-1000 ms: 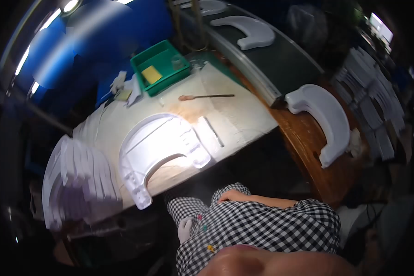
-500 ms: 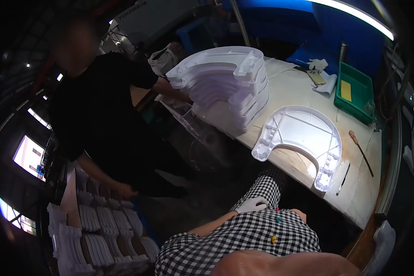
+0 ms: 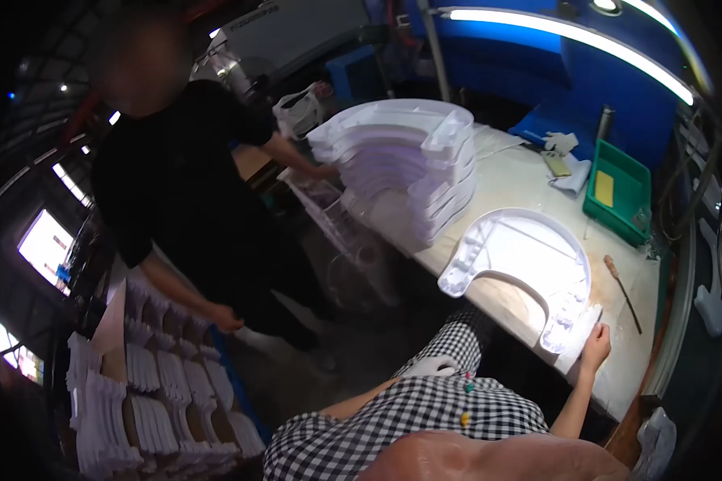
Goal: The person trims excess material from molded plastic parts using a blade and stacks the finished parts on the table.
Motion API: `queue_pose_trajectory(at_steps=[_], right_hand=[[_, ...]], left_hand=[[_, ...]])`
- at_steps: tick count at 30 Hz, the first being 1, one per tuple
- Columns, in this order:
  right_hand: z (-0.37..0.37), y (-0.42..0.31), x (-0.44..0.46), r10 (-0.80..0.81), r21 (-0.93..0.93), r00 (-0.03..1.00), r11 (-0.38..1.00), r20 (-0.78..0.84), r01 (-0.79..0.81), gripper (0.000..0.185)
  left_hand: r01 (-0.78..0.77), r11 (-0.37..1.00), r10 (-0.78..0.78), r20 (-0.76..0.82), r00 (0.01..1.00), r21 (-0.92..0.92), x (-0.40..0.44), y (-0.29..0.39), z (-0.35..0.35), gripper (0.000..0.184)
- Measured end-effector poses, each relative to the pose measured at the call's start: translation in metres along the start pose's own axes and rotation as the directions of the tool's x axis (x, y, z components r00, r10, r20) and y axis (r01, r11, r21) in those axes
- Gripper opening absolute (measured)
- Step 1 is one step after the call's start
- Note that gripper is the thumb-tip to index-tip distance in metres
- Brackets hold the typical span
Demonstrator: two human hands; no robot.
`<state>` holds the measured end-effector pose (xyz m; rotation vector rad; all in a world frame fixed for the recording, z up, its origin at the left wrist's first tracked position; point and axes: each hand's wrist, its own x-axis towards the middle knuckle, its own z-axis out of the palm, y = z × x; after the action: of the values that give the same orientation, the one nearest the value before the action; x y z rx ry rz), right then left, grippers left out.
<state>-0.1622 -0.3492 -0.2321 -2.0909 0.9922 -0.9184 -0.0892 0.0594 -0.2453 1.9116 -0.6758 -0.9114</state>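
My left hand, in a white glove, rests on my checkered apron over my lap and holds nothing that I can see. On the right, my bare right hand is at the table's front edge, fingers closed on a slim knife, which shows only in part against the glare. Just left of it, a white curved plastic tray lies ribbed side up, its open notch facing me. Neither hand touches this tray.
Several similar white trays are stacked on the table's left. A wooden-handled tool, a green bin and a white glove lie to the right and back. A person in black stands left, beside rows of white parts.
My right hand has come out from my lap to the table edge and closed on the slim knife. The left hand has stayed on my lap. My view has shifted slightly.
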Motion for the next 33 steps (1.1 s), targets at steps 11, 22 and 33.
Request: queue_pose_trajectory(at_steps=[11, 22, 33], right_hand=[[-0.008, -0.025, -0.004, 0.222, -0.500, 0.974, 0.839, -0.049, -0.216, 0.029], [-0.020, 0.008, -0.002, 0.229, 0.031, 0.961, 0.973, -0.155, -0.227, 0.022], [-0.223, 0.079, 0.251, 0.272, -0.204, 0.787, 0.872, -0.555, -0.445, 0.030]], left_hand=[[0.154, 0.988, -0.154, 0.024, 0.988, -0.023, 0.009, -0.019, 0.004, 0.022], [0.187, 0.981, -0.185, 0.039, 0.982, -0.053, 0.012, -0.023, -0.002, 0.018], [0.294, 0.955, -0.292, -0.047, 0.955, 0.049, 0.034, 0.003, 0.006, 0.020]])
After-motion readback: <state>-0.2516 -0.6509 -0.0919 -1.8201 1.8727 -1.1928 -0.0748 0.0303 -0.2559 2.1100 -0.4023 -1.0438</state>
